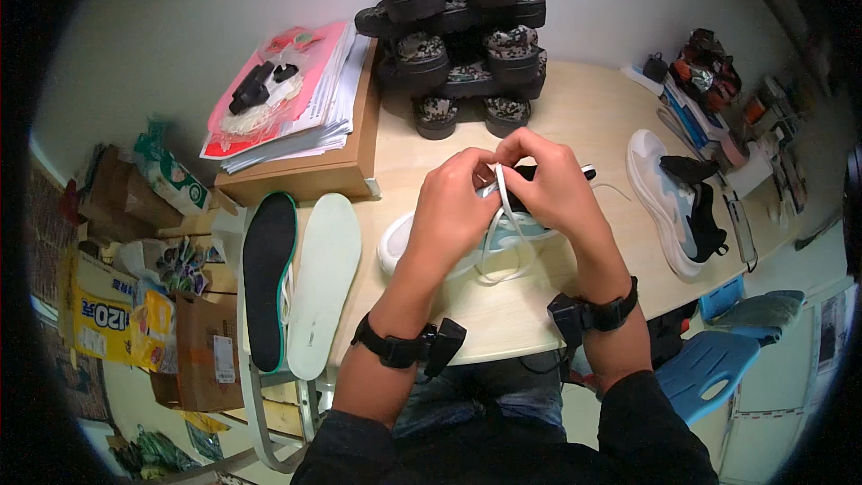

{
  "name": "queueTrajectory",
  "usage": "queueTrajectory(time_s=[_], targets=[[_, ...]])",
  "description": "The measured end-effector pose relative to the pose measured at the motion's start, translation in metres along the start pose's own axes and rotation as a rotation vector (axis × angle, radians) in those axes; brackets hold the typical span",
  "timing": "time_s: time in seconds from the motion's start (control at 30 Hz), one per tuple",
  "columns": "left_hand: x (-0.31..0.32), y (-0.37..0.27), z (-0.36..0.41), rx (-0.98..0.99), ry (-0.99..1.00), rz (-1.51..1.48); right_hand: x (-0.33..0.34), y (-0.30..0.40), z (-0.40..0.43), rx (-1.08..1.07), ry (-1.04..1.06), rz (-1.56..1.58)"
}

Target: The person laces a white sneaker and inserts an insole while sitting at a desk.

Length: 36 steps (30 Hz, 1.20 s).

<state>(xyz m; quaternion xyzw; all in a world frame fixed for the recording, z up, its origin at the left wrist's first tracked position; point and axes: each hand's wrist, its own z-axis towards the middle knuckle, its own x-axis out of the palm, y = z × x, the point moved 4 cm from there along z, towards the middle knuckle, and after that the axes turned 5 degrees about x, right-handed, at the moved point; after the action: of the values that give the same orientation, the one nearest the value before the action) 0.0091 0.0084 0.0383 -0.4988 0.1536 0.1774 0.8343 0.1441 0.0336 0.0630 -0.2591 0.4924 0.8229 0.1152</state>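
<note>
A white and pale blue sneaker (397, 240) lies on the table under both hands, its toe to the left. My left hand (458, 199) grips the white shoelace (502, 192) above the shoe. Close beside it, my right hand (542, 182) pinches the same lace between thumb and fingers. The lace hangs in loops over the shoe's side; the fingers partly hide its eyelets. The matching sneaker (663, 202) with a black collar lies on the right. A black insole (269, 276) with a green edge and a pale insole (326, 283) lie side by side on the left.
Camouflage shoes (465, 47) are stacked at the back. Papers (330, 101) lie on a cardboard box (303, 172) at the back left. Books (693, 114) and small items line the right side. A blue plastic chair (710, 367) stands at the lower right, cartons (202, 357) at the lower left.
</note>
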Motion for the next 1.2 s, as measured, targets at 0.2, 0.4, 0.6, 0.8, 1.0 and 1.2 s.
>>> queueTrajectory(time_s=[0.2, 0.4, 0.6, 0.8, 1.0, 1.2], targets=[[0.000, 0.005, -0.001, -0.079, -0.008, -0.087, -0.004, -0.002, -0.004, -0.003, -0.086, 0.038], [0.002, 0.010, -0.001, 0.053, 0.031, 0.021, -0.016, -0.003, -0.011, 0.009, -0.159, -0.073], [0.005, 0.009, -0.002, 0.013, 0.005, -0.026, -0.007, 0.006, -0.018, -0.131, -0.109, -0.312], [0.007, 0.013, -0.002, 0.006, -0.006, -0.023, 0.000, 0.000, -0.017, -0.056, -0.116, -0.341], [0.008, 0.012, 0.000, -0.047, 0.020, -0.142, -0.027, 0.004, -0.015, -0.072, -0.238, -0.160], [0.011, 0.010, 0.002, 0.051, 0.012, -0.026, -0.092, -0.019, -0.023, -0.067, -0.529, 0.566]])
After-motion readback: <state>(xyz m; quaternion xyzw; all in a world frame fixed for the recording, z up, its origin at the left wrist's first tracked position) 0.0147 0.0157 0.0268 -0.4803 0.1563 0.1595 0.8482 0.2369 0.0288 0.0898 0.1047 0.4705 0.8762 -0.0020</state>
